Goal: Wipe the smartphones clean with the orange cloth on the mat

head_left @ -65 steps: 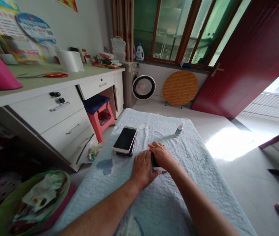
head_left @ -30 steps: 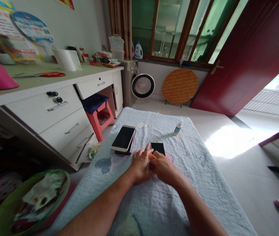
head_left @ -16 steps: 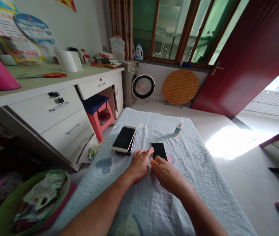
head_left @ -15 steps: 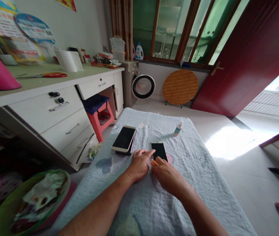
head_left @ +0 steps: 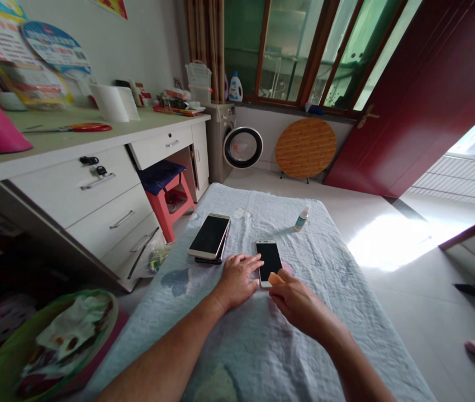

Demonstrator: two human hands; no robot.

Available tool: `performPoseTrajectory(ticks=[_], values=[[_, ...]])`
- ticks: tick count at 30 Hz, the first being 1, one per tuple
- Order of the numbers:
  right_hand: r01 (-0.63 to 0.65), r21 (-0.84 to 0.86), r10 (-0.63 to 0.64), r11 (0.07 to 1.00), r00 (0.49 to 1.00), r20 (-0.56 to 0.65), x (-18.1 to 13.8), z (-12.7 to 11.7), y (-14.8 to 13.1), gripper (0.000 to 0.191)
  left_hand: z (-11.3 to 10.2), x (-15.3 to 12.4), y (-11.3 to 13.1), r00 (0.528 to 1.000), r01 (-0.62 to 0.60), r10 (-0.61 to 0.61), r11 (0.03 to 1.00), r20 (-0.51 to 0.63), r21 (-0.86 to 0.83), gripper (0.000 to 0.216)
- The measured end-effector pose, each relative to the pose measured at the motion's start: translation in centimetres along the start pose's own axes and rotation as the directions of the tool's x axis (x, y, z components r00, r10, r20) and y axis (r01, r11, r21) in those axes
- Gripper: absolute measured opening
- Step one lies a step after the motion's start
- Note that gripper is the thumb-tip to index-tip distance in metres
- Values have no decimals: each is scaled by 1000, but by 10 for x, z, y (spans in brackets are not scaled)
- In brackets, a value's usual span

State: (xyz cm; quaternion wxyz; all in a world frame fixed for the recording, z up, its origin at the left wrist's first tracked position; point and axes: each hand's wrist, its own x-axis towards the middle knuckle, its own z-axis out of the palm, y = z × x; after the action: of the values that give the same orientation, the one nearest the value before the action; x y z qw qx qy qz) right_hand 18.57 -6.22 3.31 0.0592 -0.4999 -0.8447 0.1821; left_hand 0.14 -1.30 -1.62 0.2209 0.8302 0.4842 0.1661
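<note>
A small white-framed phone [head_left: 269, 261] lies screen up on the pale blue cloth [head_left: 262, 346] over the table. My left hand [head_left: 237, 279] rests flat beside it, fingers stretched out, fingertips touching the phone's left edge. My right hand [head_left: 298, 301] sits just below the phone, pinched on a small orange piece [head_left: 275, 278] that meets the phone's lower right corner. A pink patch [head_left: 288, 269] shows under the phone's right side.
Two stacked phones [head_left: 210, 237] lie to the left on the cloth. A small bottle [head_left: 302, 219] stands farther back. A white desk with drawers [head_left: 95, 184], a red stool [head_left: 168, 195] and a green basin [head_left: 48, 340] are at my left.
The phone, earlier covered by both hands, now lies uncovered and screen up. My right hand has drawn back toward me with the orange piece. My left hand has flattened beside the phone.
</note>
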Motion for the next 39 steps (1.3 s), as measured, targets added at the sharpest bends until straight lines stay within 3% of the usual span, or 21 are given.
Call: performPoseTrajectory(ticks=[3, 8, 18, 34, 39], values=[[23, 50, -21, 998, 999, -38, 3, 4, 0, 21, 0, 0, -1, 1000, -3, 3, 1000, -11, -1, 45], [-57, 69, 64, 996, 994, -91, 9, 17, 4, 20, 1, 0, -2, 999, -32, 33, 999, -22, 8, 44], [-167, -27, 162, 986, 979, -123, 3, 19, 18, 10, 2, 0, -3, 999, -27, 27, 1000, -30, 6, 44], [1, -93, -23, 996, 971, -239, 20, 44, 3, 15, 0, -1, -1, 999, -41, 42, 999, -23, 18, 42], [-13, -131, -19, 991, 970, -240, 24, 45, -3, 14, -1, -1, -2, 999, -46, 46, 999, -27, 16, 44]])
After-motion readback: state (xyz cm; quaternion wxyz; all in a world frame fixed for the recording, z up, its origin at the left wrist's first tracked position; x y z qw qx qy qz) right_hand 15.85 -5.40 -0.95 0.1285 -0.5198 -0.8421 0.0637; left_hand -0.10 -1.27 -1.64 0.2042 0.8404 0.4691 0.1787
